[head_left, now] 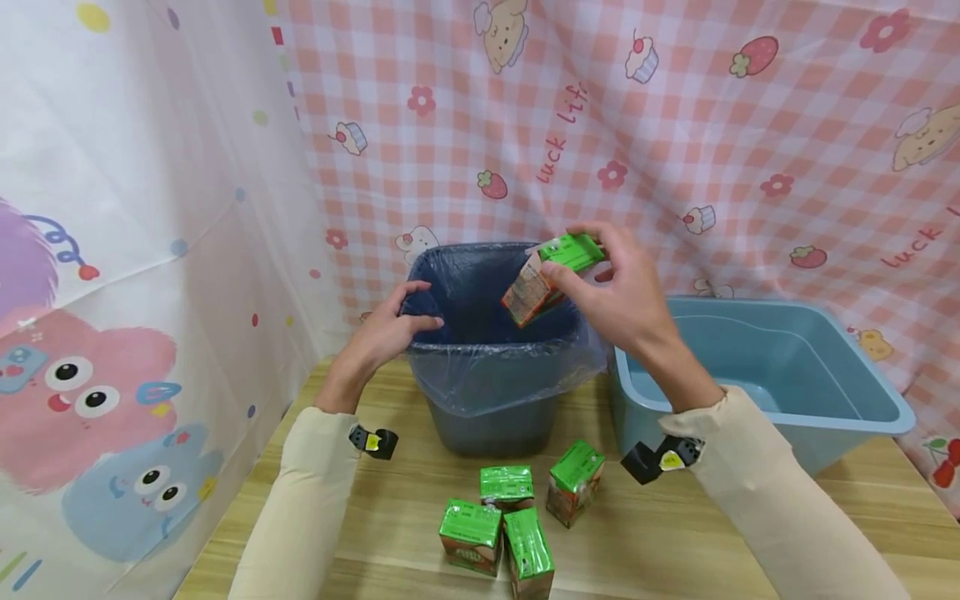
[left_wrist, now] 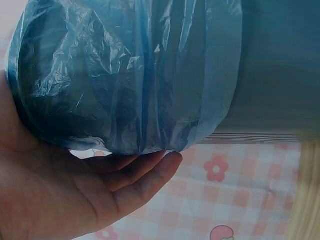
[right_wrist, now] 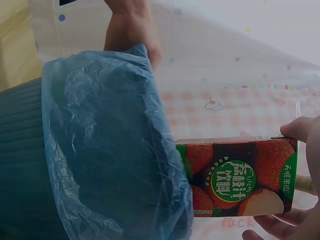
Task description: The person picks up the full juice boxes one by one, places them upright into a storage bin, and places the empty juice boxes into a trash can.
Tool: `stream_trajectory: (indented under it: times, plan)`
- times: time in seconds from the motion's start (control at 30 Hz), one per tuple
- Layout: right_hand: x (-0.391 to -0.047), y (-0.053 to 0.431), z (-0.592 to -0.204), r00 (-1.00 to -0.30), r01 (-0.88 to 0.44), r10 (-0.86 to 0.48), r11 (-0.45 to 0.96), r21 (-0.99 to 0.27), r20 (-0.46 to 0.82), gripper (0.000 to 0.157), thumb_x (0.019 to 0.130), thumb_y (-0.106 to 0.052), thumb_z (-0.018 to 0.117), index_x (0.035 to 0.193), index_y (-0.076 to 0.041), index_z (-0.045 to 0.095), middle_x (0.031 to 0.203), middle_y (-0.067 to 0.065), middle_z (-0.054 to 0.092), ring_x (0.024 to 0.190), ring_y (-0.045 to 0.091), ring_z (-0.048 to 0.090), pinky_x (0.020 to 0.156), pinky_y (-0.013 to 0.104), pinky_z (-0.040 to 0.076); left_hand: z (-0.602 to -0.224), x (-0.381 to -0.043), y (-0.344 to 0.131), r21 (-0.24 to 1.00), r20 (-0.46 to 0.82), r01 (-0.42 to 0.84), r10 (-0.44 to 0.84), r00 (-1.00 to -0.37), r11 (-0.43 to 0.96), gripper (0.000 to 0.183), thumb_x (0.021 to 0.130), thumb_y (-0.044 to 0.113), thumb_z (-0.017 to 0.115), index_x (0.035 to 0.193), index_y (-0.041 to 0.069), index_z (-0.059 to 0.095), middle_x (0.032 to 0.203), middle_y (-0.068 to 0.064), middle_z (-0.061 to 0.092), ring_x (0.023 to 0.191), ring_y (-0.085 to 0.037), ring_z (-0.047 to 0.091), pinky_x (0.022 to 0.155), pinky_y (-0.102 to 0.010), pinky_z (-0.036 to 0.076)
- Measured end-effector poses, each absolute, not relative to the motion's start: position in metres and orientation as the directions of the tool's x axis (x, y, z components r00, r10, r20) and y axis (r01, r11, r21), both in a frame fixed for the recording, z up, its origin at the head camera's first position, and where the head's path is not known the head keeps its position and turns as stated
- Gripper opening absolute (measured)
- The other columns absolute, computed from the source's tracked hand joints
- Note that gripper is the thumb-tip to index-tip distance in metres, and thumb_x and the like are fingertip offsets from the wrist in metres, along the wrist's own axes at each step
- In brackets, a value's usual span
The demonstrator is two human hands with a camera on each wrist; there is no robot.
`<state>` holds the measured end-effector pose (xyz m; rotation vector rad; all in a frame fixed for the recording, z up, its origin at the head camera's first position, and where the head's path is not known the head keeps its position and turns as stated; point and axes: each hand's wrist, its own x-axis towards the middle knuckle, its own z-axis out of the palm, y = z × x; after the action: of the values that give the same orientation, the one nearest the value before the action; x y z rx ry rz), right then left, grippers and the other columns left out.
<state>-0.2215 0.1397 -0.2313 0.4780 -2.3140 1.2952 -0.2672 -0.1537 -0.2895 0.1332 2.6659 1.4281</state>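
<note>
In the head view my right hand [head_left: 626, 287] pinches a litchi juice box [head_left: 528, 292] by its green end, tilted over the mouth of a lined trash bin [head_left: 480, 425]. The right wrist view shows the litchi print on its side, with its lower end overlapping the bin's rim. My left hand [head_left: 386, 329] grips the bin's left rim, its thumb over the inside and its other fingers along the outside. A thin blue plastic bag [left_wrist: 120, 75] lines the bin and folds down over its outside. Several more green-topped juice boxes [head_left: 471, 529] stand on the table in front of the bin.
A blue plastic tub [head_left: 757, 392] stands on the wooden table [head_left: 660, 542] right of the bin, behind my right forearm. A pink checked curtain [head_left: 675, 150] hangs behind, and a white patterned curtain [head_left: 187, 208] on the left.
</note>
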Motion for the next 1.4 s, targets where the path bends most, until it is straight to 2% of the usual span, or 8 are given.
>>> stream_trajectory:
  times: [0.3,0.43,0.63,1.1,1.4]
  plan:
    - [-0.231,0.132,-0.237,-0.861,-0.472,-0.089,0.507,-0.721,0.501,0.052,0.09,-0.039,0.071,0.133,-0.014,0.057,0.116,0.011,0.054,0.086,0.024,0.053,0.07,0.037,0.048,-0.289,-0.268,-0.153,0.831,-0.056,0.021,0.121,-0.991,0.556,0.063,0.094,0.035,0.062,0.15,0.028,0.035,0.161,-0.009,0.027,0.141,-0.035,0.035,0.114,-0.059,0.026]
    - [-0.235,0.128,-0.24,-0.87,-0.462,-0.095,0.498,-0.734,0.484,0.052,0.089,-0.04,0.072,0.133,-0.016,0.057,0.117,0.009,0.053,0.088,0.025,0.054,0.07,0.037,0.049,-0.29,-0.269,-0.153,0.831,-0.054,0.023,0.123,-0.991,0.556,0.063,0.094,0.035,0.062,0.151,0.029,0.035,0.161,-0.009,0.026,0.142,-0.035,0.034,0.115,-0.058,0.026]
    - [-0.238,0.123,-0.241,-0.875,-0.459,-0.112,0.499,-0.735,0.471,0.054,0.088,-0.04,0.072,0.133,-0.014,0.057,0.12,0.012,0.053,0.09,0.026,0.058,0.071,0.037,0.051,-0.291,-0.27,-0.153,0.835,-0.05,0.027,0.125,-0.991,0.55,0.064,0.094,0.035,0.062,0.151,0.028,0.034,0.161,-0.009,0.026,0.142,-0.034,0.034,0.114,-0.057,0.027]
    - [-0.245,0.109,-0.246,-0.88,-0.449,-0.135,0.548,-0.706,0.454,0.056,0.089,-0.042,0.071,0.135,-0.013,0.056,0.127,0.011,0.053,0.096,0.026,0.058,0.077,0.039,0.053,-0.289,-0.27,-0.152,0.823,-0.057,0.021,0.119,-0.991,0.568,0.065,0.093,0.038,0.063,0.151,0.03,0.034,0.161,-0.008,0.028,0.142,-0.033,0.034,0.114,-0.056,0.029]
    - [-0.252,0.104,-0.255,-0.892,-0.438,-0.166,0.551,-0.71,0.421,0.055,0.089,-0.044,0.07,0.133,-0.014,0.057,0.123,0.01,0.052,0.096,0.027,0.054,0.076,0.039,0.05,-0.289,-0.269,-0.153,0.819,-0.059,0.024,0.126,-0.99,0.573,0.065,0.093,0.038,0.063,0.151,0.03,0.033,0.161,-0.008,0.027,0.142,-0.033,0.035,0.113,-0.056,0.029]
